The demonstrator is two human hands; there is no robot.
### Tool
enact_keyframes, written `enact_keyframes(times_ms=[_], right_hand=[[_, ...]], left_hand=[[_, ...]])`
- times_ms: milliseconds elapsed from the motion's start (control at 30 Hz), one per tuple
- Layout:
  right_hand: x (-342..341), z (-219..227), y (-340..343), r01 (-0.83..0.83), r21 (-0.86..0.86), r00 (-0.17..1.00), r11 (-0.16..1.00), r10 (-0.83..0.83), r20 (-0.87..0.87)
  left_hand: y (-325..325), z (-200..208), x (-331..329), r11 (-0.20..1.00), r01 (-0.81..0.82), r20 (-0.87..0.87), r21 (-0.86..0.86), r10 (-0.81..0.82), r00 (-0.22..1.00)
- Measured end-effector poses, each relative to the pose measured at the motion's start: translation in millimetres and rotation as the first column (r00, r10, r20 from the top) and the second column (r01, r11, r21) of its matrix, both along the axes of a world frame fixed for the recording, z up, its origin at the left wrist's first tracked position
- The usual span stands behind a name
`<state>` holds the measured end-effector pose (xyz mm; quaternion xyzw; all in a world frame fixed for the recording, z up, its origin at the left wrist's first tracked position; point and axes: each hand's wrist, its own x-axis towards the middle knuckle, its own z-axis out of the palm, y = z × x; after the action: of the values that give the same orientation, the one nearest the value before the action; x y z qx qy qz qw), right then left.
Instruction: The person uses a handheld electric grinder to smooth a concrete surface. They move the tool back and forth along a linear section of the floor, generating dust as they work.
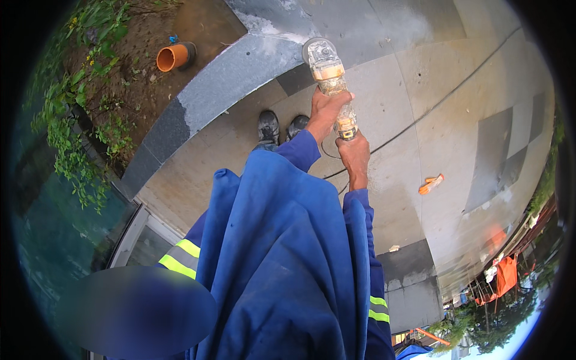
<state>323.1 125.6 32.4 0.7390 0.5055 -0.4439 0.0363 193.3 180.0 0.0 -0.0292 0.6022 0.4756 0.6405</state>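
A dust-caked angle grinder (329, 73), yellowish and white with dust, is held out in front of me in both hands. My left hand (326, 111) is wrapped round the middle of its body. Behind it, my right hand (355, 157) grips the rear end, where the cord leaves. The round disc (310, 50) at the grinder's head lies against the inner edge of a curved grey stone coping (240, 75). Pale dust covers the coping around the disc. Whether the disc is spinning cannot be made out.
A black power cable (432, 108) runs across the paving (384, 90) to the right. An orange glove (431, 184) lies on the slabs. Left of the coping, an orange pipe (172, 57) sticks out of a soil bed with plants (78, 144). My shoes (269, 127) stand beside the coping.
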Motion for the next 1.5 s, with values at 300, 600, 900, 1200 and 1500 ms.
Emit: enact_keyframes(times_ms=[300, 600, 900, 1200, 1500], right_hand=[[-3, -3, -5, 0.053, -0.013, 0.998, 0.999, -0.053, -0.023], [-6, -5, -20, -0.004, -0.045, 1.0, 0.999, 0.005, 0.015], [3, -2, 7, 0.087, 0.043, 0.995, 0.995, -0.085, -0.045], [-4, 0, -20, 0.018, -0.008, 1.0, 1.0, -0.018, -0.008], [3, -3, 4, 0.072, 0.013, 0.996, 0.997, -0.071, -0.046]], left_hand=[[-5, -13, 5, 0.999, 0.013, -0.052, 0.051, -0.01, 0.999], [-24, -8, -5, 1.0, -0.004, -0.057, -0.009, 0.003, 0.998], [16, -5, 12, 0.996, 0.009, -0.042, 0.085, -0.006, 0.999], [-25, -11, -3, 1.0, 0.025, -0.043, 0.0, -0.025, 0.999], [10, -6, 7, 0.997, 0.041, -0.009, 0.067, -0.04, 0.999]])
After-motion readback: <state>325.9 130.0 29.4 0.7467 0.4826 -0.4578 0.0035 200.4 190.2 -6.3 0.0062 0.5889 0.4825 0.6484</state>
